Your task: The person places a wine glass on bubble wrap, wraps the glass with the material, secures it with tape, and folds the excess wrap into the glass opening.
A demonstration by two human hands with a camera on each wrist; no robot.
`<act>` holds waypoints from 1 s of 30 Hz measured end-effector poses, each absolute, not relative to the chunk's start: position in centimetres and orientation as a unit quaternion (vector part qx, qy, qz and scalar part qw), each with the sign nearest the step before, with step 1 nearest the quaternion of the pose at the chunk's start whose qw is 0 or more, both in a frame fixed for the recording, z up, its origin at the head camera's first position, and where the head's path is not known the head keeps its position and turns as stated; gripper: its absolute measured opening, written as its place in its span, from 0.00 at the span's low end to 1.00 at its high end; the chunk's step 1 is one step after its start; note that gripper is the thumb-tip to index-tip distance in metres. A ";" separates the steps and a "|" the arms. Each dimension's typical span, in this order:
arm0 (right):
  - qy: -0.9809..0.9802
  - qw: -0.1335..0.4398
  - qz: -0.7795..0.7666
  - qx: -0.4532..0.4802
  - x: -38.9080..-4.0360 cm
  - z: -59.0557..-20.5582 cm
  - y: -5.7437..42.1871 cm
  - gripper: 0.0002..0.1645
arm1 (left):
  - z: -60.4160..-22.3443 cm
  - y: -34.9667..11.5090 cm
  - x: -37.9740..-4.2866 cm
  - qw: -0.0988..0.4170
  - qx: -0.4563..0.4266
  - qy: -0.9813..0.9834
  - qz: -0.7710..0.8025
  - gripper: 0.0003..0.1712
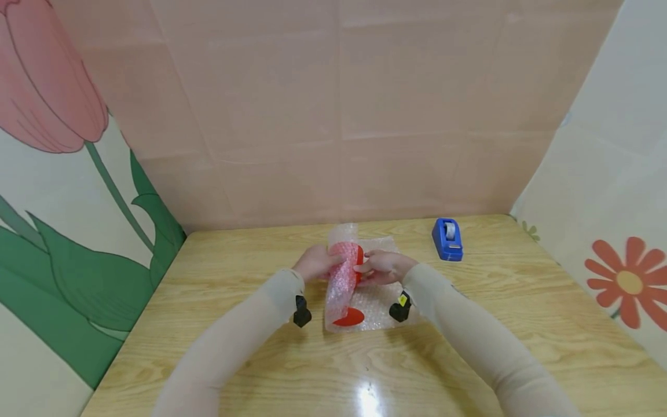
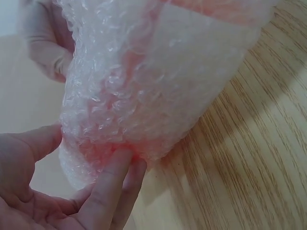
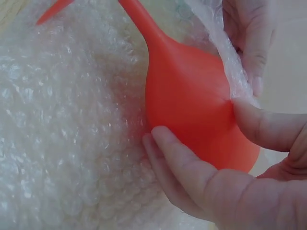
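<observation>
A red goblet (image 3: 187,91) lies on its side on a sheet of bubble wrap (image 1: 383,310), its round foot (image 1: 350,317) towards the near edge. One side of the sheet is folded over it, so the bowl shows pinkish through the bubbles. My left hand (image 1: 315,263) grips the wrapped bowl from the left, thumb on one side and fingers on the other, as the left wrist view shows. From the right, my right hand (image 1: 384,267) holds the bare side of the bowl; in the right wrist view its thumb touches the wrap's folded edge.
A blue tape dispenser (image 1: 448,238) with a roll of tape stands at the back right of the wooden table (image 1: 250,353). A pinkish cloth backdrop (image 1: 339,116) rises behind, and flower-printed panels (image 1: 630,191) flank both sides.
</observation>
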State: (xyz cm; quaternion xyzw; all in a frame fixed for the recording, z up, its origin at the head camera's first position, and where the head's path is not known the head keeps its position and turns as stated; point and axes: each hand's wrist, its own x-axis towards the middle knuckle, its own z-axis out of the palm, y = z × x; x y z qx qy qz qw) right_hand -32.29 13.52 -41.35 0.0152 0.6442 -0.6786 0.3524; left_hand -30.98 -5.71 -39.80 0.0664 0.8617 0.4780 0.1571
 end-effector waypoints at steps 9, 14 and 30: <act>0.680 0.349 -0.645 -0.003 -32.1 -40.6 13.2 0.21 | -40.2 -5.9 -31.5 0.160 0.064 0.867 0.468 0.20; 0.669 0.356 -0.653 0.002 -32.2 -40.6 13.1 0.23 | -40.2 -5.9 -31.5 0.167 0.064 0.860 0.477 0.21; 0.714 0.332 -0.617 -0.010 -32.1 -40.7 12.6 0.20 | -40.9 -6.8 -32.1 0.217 0.062 0.803 0.551 0.23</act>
